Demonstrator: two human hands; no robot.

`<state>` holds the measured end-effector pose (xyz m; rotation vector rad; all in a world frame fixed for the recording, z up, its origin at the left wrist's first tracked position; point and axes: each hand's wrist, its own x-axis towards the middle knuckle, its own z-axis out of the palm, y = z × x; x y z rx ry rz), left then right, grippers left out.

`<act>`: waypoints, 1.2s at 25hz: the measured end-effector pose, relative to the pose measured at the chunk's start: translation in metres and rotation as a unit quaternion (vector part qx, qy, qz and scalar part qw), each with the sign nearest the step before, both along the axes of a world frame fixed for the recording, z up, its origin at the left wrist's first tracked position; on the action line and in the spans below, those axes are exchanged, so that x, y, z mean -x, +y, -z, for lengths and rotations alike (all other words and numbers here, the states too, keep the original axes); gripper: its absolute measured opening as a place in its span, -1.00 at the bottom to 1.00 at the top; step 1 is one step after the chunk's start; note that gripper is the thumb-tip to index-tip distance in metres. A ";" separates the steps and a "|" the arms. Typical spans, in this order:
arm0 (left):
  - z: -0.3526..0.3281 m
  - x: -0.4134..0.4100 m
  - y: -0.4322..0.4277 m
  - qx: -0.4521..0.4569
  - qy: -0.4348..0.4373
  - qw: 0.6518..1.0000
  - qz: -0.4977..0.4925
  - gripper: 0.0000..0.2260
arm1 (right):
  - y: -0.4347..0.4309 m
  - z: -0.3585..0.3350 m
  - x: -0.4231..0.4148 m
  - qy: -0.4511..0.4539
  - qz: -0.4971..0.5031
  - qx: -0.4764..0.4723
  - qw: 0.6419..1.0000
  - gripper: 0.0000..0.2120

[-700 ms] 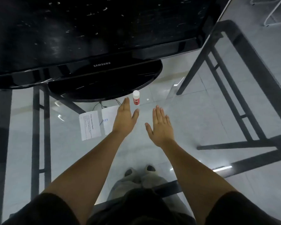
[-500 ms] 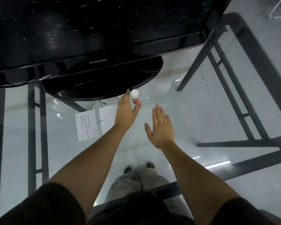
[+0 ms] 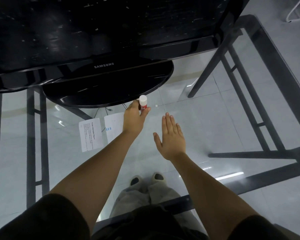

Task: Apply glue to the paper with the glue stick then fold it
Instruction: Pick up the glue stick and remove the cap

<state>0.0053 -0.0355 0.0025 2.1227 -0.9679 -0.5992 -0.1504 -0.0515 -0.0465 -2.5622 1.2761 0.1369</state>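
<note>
Glue stick point(image 3: 143, 104) stands upright on the table point(image 3: 206, 122), white cap up, just in front of the monitor base point(image 3: 102, 90). Our left hand point(image 3: 133, 118) curls thumb and fingers round its red body, while our right hand point(image 3: 172, 137) hovers nearer us, flat and holding nothing. Paper point(image 3: 113, 125) lies just left of the left hand, its right edge hidden by our forearm and its long axis running away from us, with a printed sheet point(image 3: 91, 134) beside it further left; we judge the stick must travel toward us and leftward to reach it, the left hand being much the nearer.
</note>
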 end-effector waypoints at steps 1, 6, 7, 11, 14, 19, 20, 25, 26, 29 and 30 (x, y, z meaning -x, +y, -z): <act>-0.002 0.000 0.003 0.002 0.002 1.000 0.005 -0.70 | 0.000 0.000 0.000 0.000 -0.003 -0.004 1.000 -0.33; -0.013 -0.003 0.028 0.019 -0.014 0.998 0.052 -0.82 | -0.015 -0.020 0.001 -0.148 0.035 -0.090 0.984 -0.47; -0.014 -0.004 0.032 0.019 -0.020 0.998 0.060 -0.82 | -0.020 -0.029 -0.001 -0.207 0.056 -0.104 0.971 -0.54; -0.018 -0.007 0.042 0.018 -0.030 0.995 0.091 -0.77 | -0.036 -0.069 -0.022 -0.362 0.092 -0.175 0.911 -0.69; -0.021 -0.005 0.043 0.006 -0.032 0.993 0.111 -0.74 | -0.041 -0.088 -0.038 -0.391 0.098 -0.266 0.875 -0.70; -0.025 -0.005 0.040 0.008 -0.046 0.991 0.124 -0.75 | -0.043 -0.093 -0.045 -0.412 0.083 -0.311 0.853 -0.75; -0.026 -0.006 0.039 0.010 -0.046 0.991 0.123 -0.76 | -0.044 -0.092 -0.046 -0.417 0.086 -0.318 0.847 -0.77; -0.021 -0.007 0.046 -0.015 -0.035 0.993 0.115 -0.74 | -0.058 -0.091 -0.054 -0.464 0.201 -0.280 0.816 -0.79; -0.019 -0.008 0.050 -0.025 -0.029 0.993 0.109 -0.74 | -0.065 -0.089 -0.053 -0.459 0.214 -0.264 0.821 -0.79; -0.013 -0.011 0.060 -0.032 -0.023 0.995 0.090 -0.73 | -0.077 -0.075 -0.051 -0.412 0.189 -0.256 0.854 -0.75; -0.013 -0.012 0.061 -0.031 -0.022 0.996 0.086 -0.73 | -0.078 -0.069 -0.051 -0.394 0.178 -0.254 0.865 -0.74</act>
